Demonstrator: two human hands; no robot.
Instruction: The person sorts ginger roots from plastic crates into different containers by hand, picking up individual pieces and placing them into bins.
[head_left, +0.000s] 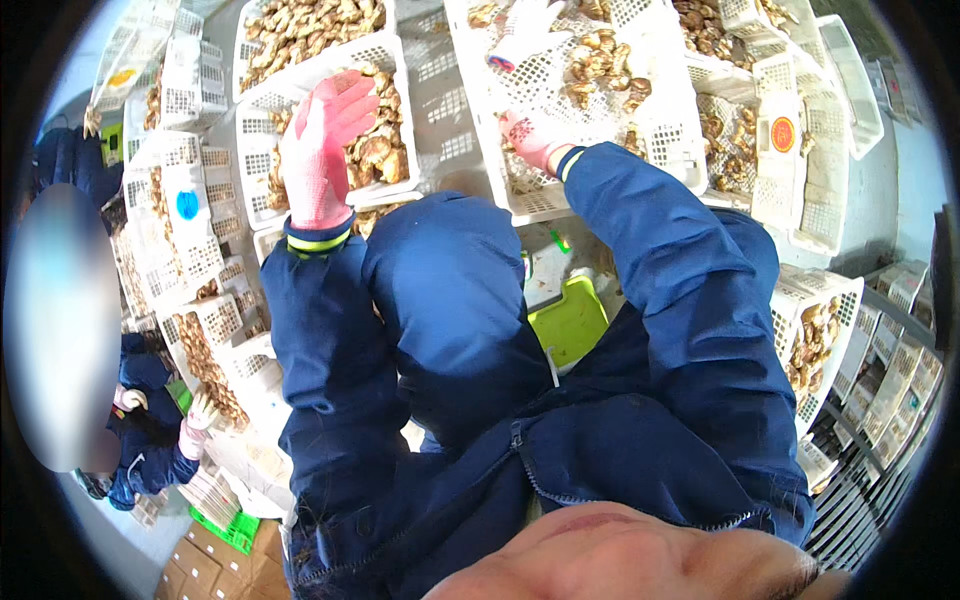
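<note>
My left hand (326, 142), in a pink glove, is held over a white plastic crate (255, 161) of brown mushrooms (379, 154). Its fingers are stretched out, and nothing shows in its grasp. To the right, my right hand (534, 140), also gloved in pink, reaches into a larger white perforated crate (544, 206) close to its left wall. The fingertips point down and are partly hidden, so whether they pinch anything is unclear. Loose mushrooms (596, 64) lie scattered in this crate. A co-worker's white-gloved hand (525, 30) reaches into its far part.
Another mushroom-filled crate (315, 37) stands beyond the left one. Stacked crates line the left (180, 202) and right (776, 142). A lime-green plastic piece (574, 319) sits between my legs. Other people (150, 442) work at the left, near cardboard boxes (202, 562).
</note>
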